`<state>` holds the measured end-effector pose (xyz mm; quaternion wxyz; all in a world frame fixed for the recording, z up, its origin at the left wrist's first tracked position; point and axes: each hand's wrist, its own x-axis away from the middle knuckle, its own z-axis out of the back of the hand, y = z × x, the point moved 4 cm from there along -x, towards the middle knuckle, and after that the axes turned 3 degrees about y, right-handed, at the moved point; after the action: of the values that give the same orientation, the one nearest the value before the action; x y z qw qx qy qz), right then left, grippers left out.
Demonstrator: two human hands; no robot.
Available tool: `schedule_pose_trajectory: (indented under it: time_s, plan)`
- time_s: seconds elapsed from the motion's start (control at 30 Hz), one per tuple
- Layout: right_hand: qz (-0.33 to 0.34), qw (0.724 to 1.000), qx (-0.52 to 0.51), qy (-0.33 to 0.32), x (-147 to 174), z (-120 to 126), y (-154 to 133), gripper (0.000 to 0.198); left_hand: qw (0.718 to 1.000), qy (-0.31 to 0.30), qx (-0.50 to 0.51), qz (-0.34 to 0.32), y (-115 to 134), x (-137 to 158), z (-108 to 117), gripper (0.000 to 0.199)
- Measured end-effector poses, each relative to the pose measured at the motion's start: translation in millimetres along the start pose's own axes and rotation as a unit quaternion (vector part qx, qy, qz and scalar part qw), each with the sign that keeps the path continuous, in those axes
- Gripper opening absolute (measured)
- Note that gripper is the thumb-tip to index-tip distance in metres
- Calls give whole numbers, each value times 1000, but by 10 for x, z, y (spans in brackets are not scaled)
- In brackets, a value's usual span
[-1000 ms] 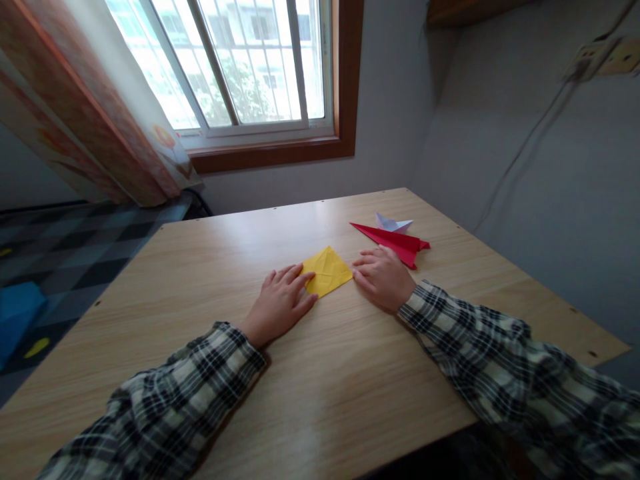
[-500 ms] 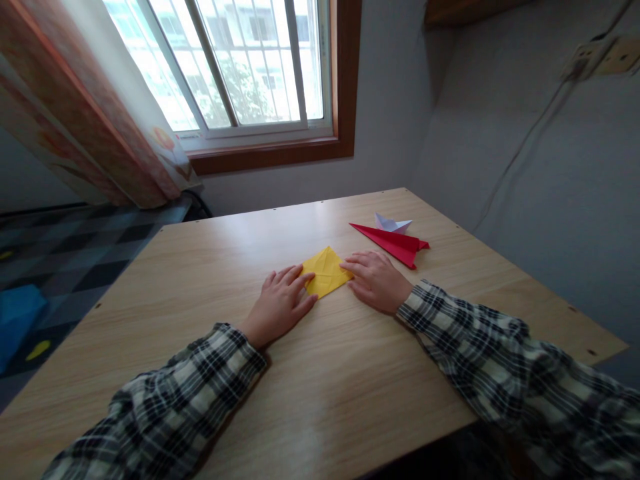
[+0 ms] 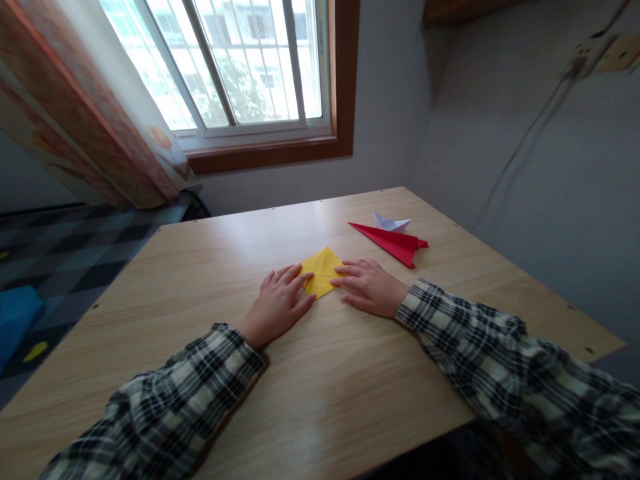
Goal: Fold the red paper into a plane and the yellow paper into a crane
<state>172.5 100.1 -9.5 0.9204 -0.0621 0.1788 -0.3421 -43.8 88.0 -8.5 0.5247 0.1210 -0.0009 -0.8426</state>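
Note:
A folded square of yellow paper [image 3: 324, 267] lies flat on the wooden table [image 3: 310, 373], one corner pointing away from me and crease lines running across it. My left hand [image 3: 281, 300] rests on its left corner, fingers stretched out and covering part of the edge. From the other side my right hand [image 3: 371, 287] lays its spread fingers over the right corner, which they hide. Both hands are open, pressing on the sheet from above.
Beyond my right hand lie a red paper plane [image 3: 393, 245] and a small white paper boat [image 3: 393, 222] behind it. A window [image 3: 240, 67] with a patterned curtain [image 3: 100, 100] is past the table. At far left is a blue object [image 3: 17, 317] on checked cloth.
My right hand has slid a little left and towards me, its fingers now further over the paper's right corner. My left hand and the paper have stayed nearly in place.

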Motion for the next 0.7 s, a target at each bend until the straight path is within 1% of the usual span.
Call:
schedule_pose_trajectory:
  time_s: [0.4, 0.57, 0.7]
  plan:
    - [-9, 1000, -20, 9, -4, 33, -2, 37, 1000, 7, 20, -6, -10, 3, -3, 50]
    - [5, 999, -30, 20, -6, 37, 1, 31, 1000, -4, 11, -6, 2, 5, 7, 50]
    - [21, 999, -35, 29, -5, 44, -1, 28, 1000, 1, 14, -8, -2, 7, 4, 50]
